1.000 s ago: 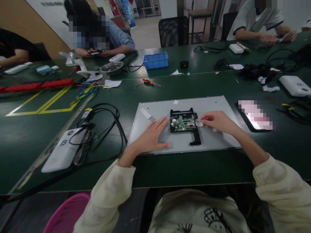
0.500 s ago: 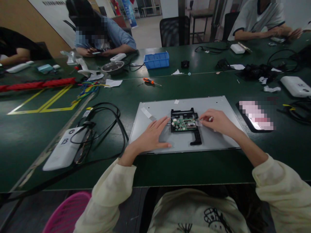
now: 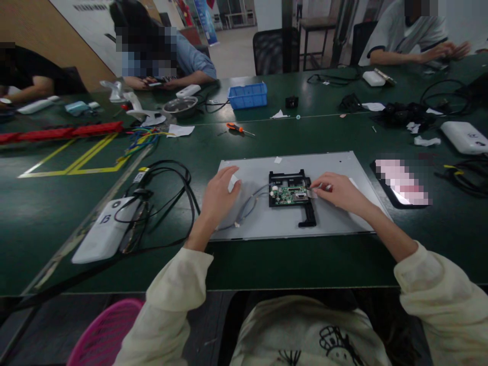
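A flat grey panel [image 3: 255, 223] lies in front of me with a black plastic bracket [image 3: 310, 216] on it. Inside the bracket sits a green circuit board [image 3: 285, 195]. Thin grey wires [image 3: 249, 203] run from the board's left side across the panel. My left hand [image 3: 221, 195] is over the panel's left side, thumb and fingers apart, close to a white strip [image 3: 233, 181] that shows between them. At the board's right edge, my right hand [image 3: 335, 190] is closed in a pinch by a thin pale strip [image 3: 312, 193]. The fingers partly hide what they grip.
A phone [image 3: 404, 183] lies right of the panel. To the left are a white power bank [image 3: 104, 231] and looped black cables [image 3: 186, 178]. Farther back are an orange screwdriver [image 3: 239, 129], a blue basket [image 3: 247, 96] and a metal bowl [image 3: 180, 107]. Other people sit across the table.
My left hand has lifted from beside the board and moved left toward the white strip, uncovering the grey wires. My right hand stays pinched at the board's right edge.
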A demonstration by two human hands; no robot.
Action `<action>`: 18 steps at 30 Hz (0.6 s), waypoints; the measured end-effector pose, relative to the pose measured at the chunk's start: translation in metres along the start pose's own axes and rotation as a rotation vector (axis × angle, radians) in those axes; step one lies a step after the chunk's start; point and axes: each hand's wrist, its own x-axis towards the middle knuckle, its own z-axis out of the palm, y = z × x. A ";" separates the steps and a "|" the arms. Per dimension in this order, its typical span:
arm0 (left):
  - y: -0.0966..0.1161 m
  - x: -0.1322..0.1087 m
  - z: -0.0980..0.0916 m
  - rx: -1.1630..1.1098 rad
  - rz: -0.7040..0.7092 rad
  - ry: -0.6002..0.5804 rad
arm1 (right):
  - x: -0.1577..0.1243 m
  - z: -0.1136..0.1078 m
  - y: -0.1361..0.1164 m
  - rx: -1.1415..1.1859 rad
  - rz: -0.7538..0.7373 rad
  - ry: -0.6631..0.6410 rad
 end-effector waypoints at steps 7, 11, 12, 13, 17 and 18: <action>-0.017 0.010 0.010 0.316 -0.079 -0.110 | -0.001 -0.001 -0.006 -0.029 -0.015 -0.016; -0.003 0.005 0.001 0.375 -0.053 -0.064 | -0.001 -0.001 -0.004 -0.033 -0.012 -0.001; 0.004 0.002 -0.003 0.386 -0.022 -0.047 | -0.001 -0.001 -0.004 -0.036 -0.011 0.003; 0.012 -0.003 -0.006 0.398 0.019 -0.036 | -0.001 -0.001 -0.004 -0.041 -0.012 0.006; 0.047 -0.026 -0.010 0.448 0.174 -0.073 | -0.001 -0.001 -0.003 -0.075 -0.028 0.008; 0.053 -0.032 -0.008 0.459 0.187 -0.081 | -0.001 -0.001 -0.003 -0.083 -0.030 0.008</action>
